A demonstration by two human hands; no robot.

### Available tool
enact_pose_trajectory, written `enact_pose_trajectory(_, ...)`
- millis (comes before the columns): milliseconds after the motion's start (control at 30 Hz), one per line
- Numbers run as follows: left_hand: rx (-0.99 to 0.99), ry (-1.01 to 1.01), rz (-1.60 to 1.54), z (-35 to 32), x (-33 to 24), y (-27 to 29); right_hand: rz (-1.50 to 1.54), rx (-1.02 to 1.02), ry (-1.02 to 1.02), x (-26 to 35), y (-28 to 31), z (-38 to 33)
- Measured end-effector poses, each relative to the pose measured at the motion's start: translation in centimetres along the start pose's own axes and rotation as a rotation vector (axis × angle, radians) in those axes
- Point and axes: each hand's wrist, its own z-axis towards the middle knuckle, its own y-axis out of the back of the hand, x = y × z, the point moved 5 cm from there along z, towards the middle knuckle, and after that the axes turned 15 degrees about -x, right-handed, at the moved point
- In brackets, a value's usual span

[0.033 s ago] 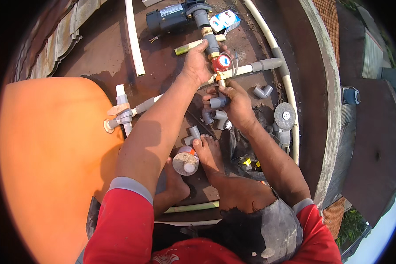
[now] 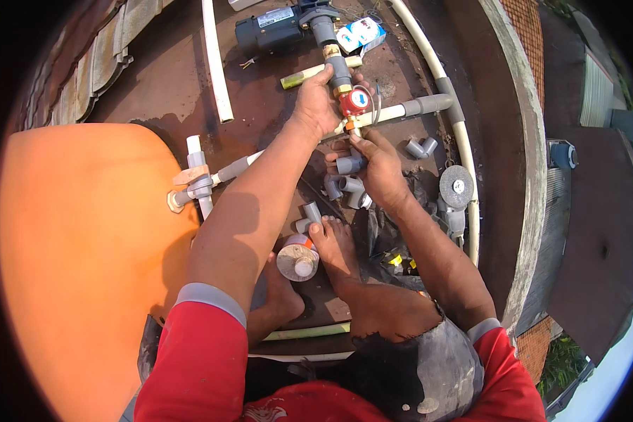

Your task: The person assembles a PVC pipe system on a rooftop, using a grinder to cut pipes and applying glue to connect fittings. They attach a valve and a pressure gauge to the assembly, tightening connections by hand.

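Observation:
A line of fittings runs down from the dark electric pump (image 2: 271,35). In it are a grey coupling (image 2: 339,68), a brass nut and a round red flow switch (image 2: 354,102) with a blue arrow. My left hand (image 2: 316,104) wraps round the line beside the coupling, its fingertips showing on the far side. Just below the switch, my right hand (image 2: 378,165) closes round a short white pipe with a grey elbow (image 2: 350,164) at its lower end. The fingers partly hide that joint.
Loose grey fittings (image 2: 353,188) lie near my foot, beside a glue can (image 2: 298,261). An angle grinder (image 2: 456,188) rests at right on black plastic. White pipes (image 2: 464,151) cross the roof; a large orange tank (image 2: 91,246) stands at left. A low wall (image 2: 534,141) edges the right.

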Motion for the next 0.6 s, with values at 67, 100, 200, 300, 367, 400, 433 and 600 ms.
enact_pose_trajectory(67,-0.029,-0.024,-0.027,0.1,0.2,0.2,-0.039,-0.038,0.032,-0.2,-0.1,0.0)
enact_pose_trajectory(100,-0.016,-0.009,-0.048,0.2,0.2,0.2,-0.056,-0.051,0.044,-0.2,-0.1,0.1)
enact_pose_trajectory(200,-0.018,-0.068,0.086,0.3,-0.6,-0.4,-0.090,-0.079,0.078,0.1,-0.4,0.7)
enact_pose_trajectory(300,-0.020,-0.078,0.074,0.4,-0.6,-0.6,-0.106,-0.091,0.102,0.2,-0.5,0.9)
enact_pose_trajectory(367,0.011,-0.067,0.068,0.5,-0.7,-0.5,-0.125,-0.094,0.114,0.2,-0.5,0.8)
enact_pose_trajectory(400,0.025,-0.061,0.064,0.5,-0.8,-0.4,-0.139,-0.096,0.121,0.4,-0.5,0.8)
enact_pose_trajectory(433,0.012,-0.067,0.059,0.6,-0.7,-0.3,-0.154,-0.098,0.127,0.5,-0.6,0.7)
enact_pose_trajectory(600,0.004,-0.092,0.047,1.2,-1.1,-1.0,-0.141,-0.126,0.158,0.8,-0.7,1.5)
